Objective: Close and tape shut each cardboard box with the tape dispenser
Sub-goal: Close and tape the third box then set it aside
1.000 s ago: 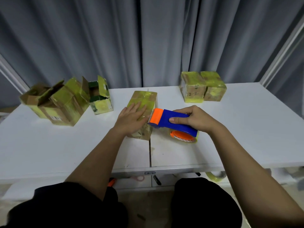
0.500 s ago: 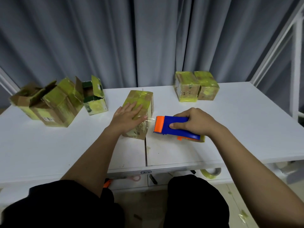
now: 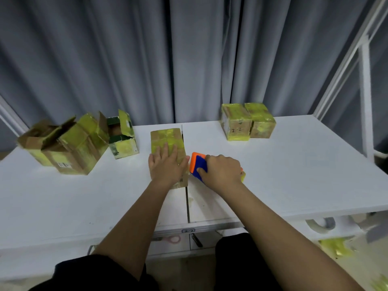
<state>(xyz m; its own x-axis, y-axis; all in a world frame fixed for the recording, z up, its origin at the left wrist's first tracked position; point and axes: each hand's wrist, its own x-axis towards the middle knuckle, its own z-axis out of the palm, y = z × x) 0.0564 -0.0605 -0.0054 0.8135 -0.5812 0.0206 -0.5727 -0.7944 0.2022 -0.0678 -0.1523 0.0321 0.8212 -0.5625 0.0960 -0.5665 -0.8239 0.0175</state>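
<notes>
A closed cardboard box (image 3: 167, 138) covered in yellowish tape lies in the middle of the white table (image 3: 294, 175). My left hand (image 3: 165, 164) presses flat on its near top, fingers straight. My right hand (image 3: 220, 171) grips the blue and orange tape dispenser (image 3: 198, 163), which sits on the table just right of the box, its orange end against the box's side. Two taped boxes (image 3: 247, 121) stand at the back right. Several open boxes (image 3: 77, 143) with raised flaps stand at the back left.
A seam (image 3: 186, 204) splits the table into two halves under my hands. Grey curtains hang behind the table. A white frame post (image 3: 366, 97) rises at the right. Tape rolls and yellow scraps (image 3: 336, 246) lie below the table's right edge.
The camera swung, so the scene shifted. My right hand brought the dispenser closer to the box's right side. My left hand stayed flat on the box.
</notes>
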